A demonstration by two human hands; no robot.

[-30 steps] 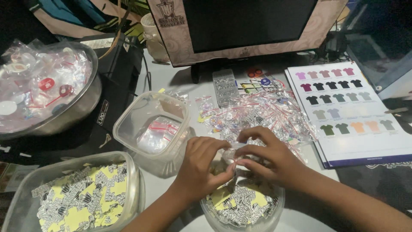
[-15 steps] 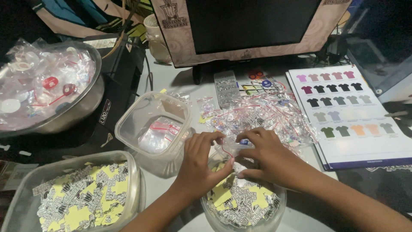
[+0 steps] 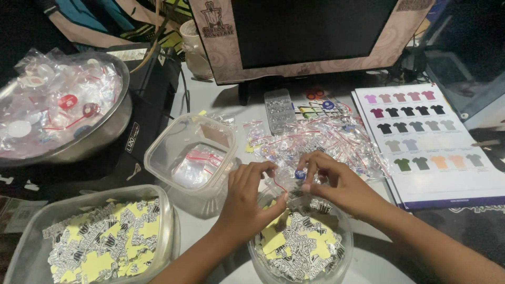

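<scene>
Fingertips of our left hand and those of our right hand meet over a small clear plastic zip bag with a red seal strip, pinching it from both sides; a little round blue button shows at our right fingertips, though we cannot tell whether it sits inside the bag. We take the round clear tub of yellow and black-and-white paper stickers as our landmark: the bag is held just above its far rim, and both our wrists cross over it.

Beyond the tub lies a loose heap of clear red-striped zip bags on the pale table. To the tub's left, just beside it, stands a square clear plastic container with a few bags inside. Further left and nearer to us is a larger clear container of the same stickers. Far left and beyond sits a round metal bowl full of bagged buttons. Right of the tub lies a printed sheet of coloured shirt pictures. Behind the heap stands a dark screen in a patterned frame.
</scene>
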